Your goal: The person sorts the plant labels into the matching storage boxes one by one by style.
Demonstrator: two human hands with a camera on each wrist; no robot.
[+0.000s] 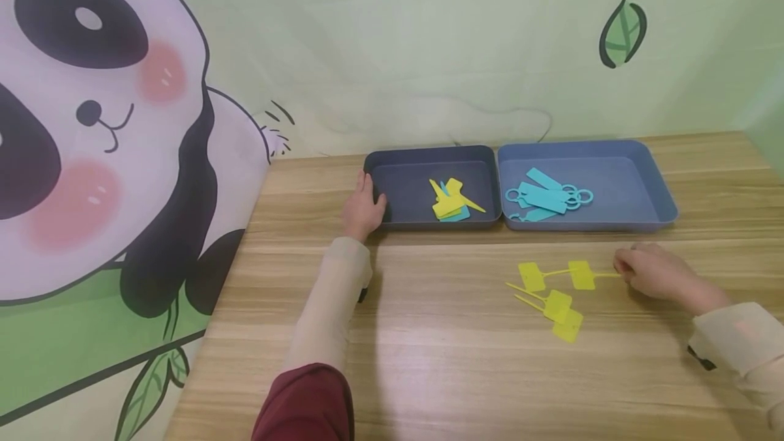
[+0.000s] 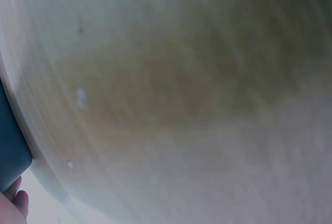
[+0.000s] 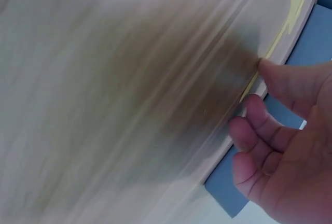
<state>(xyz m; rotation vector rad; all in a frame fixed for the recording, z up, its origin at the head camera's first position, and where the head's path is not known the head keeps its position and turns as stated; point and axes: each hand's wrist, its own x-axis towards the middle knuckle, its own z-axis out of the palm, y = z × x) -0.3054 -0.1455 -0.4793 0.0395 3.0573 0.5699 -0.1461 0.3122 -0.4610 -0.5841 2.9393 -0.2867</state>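
My left hand point(image 1: 364, 209) rests at the left rim of the dark tray point(image 1: 398, 223), fingers straight along its side. In the left wrist view only fingertips point(image 2: 19, 200) show beside the tray's corner. On the table, my right hand point(image 1: 661, 272) pinches the thin tail of a square yellow tag point(image 1: 581, 275) between thumb and fingers. The right wrist view shows that yellow tail at the fingertips of the right hand point(image 3: 282, 130). Left of it lies another yellow tag point(image 1: 531, 277). Two more yellow tags point(image 1: 557, 305) overlap closer to me, tails pointing left.
Yellow pointed labels point(image 1: 450, 205) lie with turquoise ones point(image 1: 458, 215) in the dark tray. A blue tray point(image 1: 658, 213) adjoins it on the right, holding several turquoise tags with rings point(image 1: 542, 197). Behind the wooden table point(image 1: 441, 373) hangs a green panda-print cloth point(image 1: 380, 39).
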